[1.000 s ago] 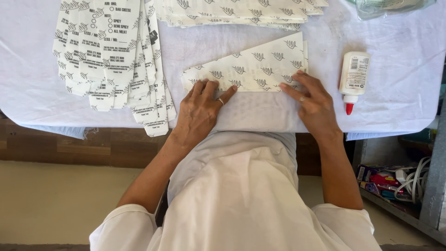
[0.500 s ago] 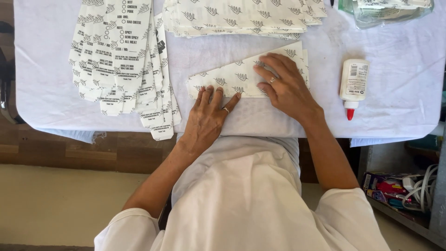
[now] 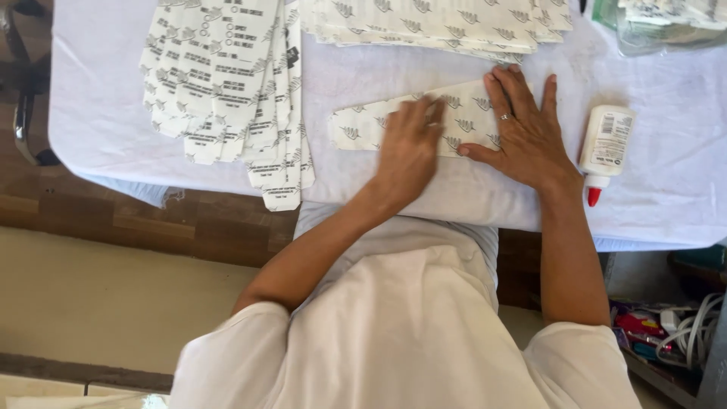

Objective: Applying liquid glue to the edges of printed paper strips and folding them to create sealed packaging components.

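Hands pressed flat, fingers spread and grasping nothing, on a folded printed paper piece [image 3: 363, 127] at upper centre of the frame: left hand [image 3: 409, 151] blurred on its middle, right hand [image 3: 526, 129] on its right end. Glue bottle [image 3: 606, 148] lay just right.

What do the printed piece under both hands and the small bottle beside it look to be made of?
Printed piece: thin matte paper or card, it seems; it lies flat with sharp cut edges. Bottle: likely smooth, slightly glossy white plastic with a red tip.
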